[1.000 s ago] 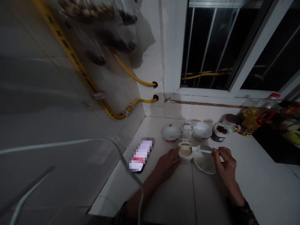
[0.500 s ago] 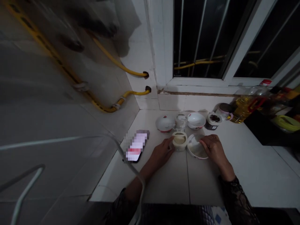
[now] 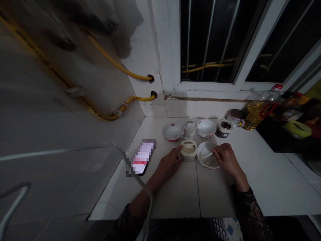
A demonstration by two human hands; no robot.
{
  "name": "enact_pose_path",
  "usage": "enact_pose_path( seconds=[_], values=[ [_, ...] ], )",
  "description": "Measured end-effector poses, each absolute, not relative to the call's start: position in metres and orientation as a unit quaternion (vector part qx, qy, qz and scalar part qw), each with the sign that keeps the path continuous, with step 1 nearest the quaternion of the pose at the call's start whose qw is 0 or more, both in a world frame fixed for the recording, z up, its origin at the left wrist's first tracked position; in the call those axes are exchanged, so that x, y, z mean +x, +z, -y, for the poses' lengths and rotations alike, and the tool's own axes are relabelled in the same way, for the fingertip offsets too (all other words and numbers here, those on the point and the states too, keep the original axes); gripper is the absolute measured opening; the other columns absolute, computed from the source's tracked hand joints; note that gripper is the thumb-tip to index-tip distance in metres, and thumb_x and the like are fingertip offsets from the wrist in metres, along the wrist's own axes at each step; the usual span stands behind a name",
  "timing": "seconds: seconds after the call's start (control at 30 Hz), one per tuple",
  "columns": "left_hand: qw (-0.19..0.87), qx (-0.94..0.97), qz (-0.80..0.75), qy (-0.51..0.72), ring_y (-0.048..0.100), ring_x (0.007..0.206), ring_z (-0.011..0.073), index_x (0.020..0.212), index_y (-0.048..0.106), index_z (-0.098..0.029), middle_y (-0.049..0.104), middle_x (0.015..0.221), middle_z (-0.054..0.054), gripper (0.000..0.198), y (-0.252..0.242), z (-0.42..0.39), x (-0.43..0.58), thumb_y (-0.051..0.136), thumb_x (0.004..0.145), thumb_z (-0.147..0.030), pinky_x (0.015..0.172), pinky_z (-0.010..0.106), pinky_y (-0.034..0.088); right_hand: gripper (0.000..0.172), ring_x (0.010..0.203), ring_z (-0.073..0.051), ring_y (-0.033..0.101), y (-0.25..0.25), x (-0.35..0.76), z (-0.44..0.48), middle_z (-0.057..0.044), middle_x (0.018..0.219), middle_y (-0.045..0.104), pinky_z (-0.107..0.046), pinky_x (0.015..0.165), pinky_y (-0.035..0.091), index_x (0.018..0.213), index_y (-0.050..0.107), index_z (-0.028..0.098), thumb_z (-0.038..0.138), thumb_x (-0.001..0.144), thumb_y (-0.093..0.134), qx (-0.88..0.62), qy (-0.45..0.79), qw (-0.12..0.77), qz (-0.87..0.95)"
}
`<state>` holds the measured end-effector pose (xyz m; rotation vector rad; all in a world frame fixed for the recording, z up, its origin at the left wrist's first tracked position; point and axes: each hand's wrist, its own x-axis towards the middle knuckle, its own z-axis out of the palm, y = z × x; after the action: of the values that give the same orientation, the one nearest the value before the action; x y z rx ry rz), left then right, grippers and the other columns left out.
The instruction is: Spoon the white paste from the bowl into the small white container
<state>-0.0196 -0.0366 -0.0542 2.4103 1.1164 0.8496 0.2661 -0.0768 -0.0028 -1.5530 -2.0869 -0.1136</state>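
Observation:
My left hand (image 3: 172,163) steadies a small squat jar (image 3: 189,151) with a cream-coloured rim, thumb and fingers pressed to its left side. Pale contents show through the jar's top. Just right of it stands a shallow white bowl (image 3: 203,146). A small white spoon (image 3: 208,155) dips into this bowl, its handle pinched by my right hand (image 3: 226,159) above the bowl's right edge. Whatever lies in the bowl is too dim to make out.
Behind are two white bowls (image 3: 173,132) (image 3: 206,128), a clear cup (image 3: 190,130) and a dark-filled jar (image 3: 224,128). A phone (image 3: 144,155) lies left. An oil bottle (image 3: 253,113) stands back right by a black rack (image 3: 269,134). A pale cable (image 3: 140,180) crosses in front.
The spoon's head has moved lower in the shallow bowl, and its handle shows more clearly. My left hand stays at the jar. The whole view has shifted slightly.

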Motion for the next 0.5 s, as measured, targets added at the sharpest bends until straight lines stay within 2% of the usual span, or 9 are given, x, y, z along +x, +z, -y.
enact_pose_path(
  seconds=[0.23, 0.5],
  values=[
    [0.176, 0.851, -0.386, 0.309, 0.066, 0.079, 0.0151, 0.141, 0.029, -0.027, 0.060, 0.111, 0.004, 0.055, -0.0530, 0.0366, -0.0205, 0.052, 0.091, -0.024, 0.072, 0.030, 0.055, 0.051, 0.059, -0.017, 0.057, 0.0002, 0.2658, 0.0777, -0.003, 0.054, 0.062, -0.031, 0.077, 0.038, 0.055, 0.052, 0.022, 0.045, 0.098, 0.035, -0.631, 0.037, 0.284, 0.721],
    [0.188, 0.850, -0.394, 0.296, 0.065, 0.079, 0.0155, 0.141, 0.031, -0.025, 0.060, 0.110, 0.005, 0.053, -0.0521, 0.0368, -0.0200, 0.050, 0.091, -0.024, 0.073, 0.031, 0.055, 0.053, 0.053, -0.016, 0.055, 0.0047, 0.2712, 0.0768, -0.004, 0.051, 0.060, -0.029, 0.069, 0.039, 0.052, 0.051, 0.022, 0.050, 0.094, 0.034, -0.684, 0.026, 0.304, 0.662]
  ],
)
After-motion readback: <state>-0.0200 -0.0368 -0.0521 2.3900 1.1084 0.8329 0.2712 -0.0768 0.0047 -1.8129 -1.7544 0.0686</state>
